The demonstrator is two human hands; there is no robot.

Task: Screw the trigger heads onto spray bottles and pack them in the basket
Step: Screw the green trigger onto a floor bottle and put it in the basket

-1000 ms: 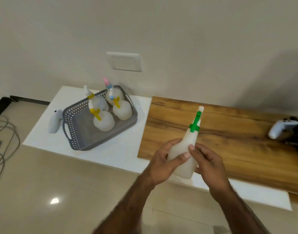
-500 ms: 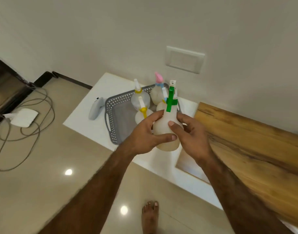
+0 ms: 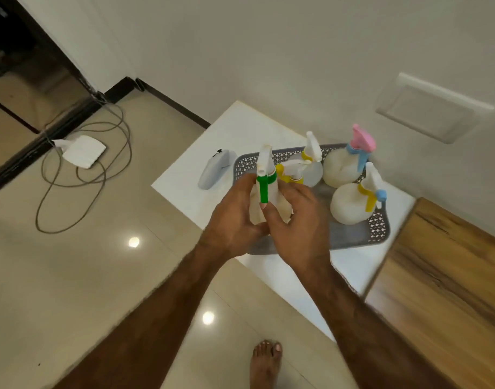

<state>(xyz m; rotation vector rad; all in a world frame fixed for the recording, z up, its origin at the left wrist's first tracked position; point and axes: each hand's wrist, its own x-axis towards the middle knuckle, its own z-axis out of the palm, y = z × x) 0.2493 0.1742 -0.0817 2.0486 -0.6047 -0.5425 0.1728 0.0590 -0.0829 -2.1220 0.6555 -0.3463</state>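
Both hands hold a white spray bottle with a green trigger head upright over the near left part of the grey basket. My left hand wraps its body from the left, my right hand from the right. Inside the basket stand several white bottles with heads on: one with a pink and blue head at the back, one with a yellow collar at the right, and two with yellow collars behind my fingers.
The basket sits on a white table against the wall. A white controller lies left of the basket. A wooden board lies to the right. On the tiled floor are cables, a white adapter and a bare foot.
My hands carried the green-headed bottle leftward from over the wooden board to over the basket, and my view swung left and down with it.
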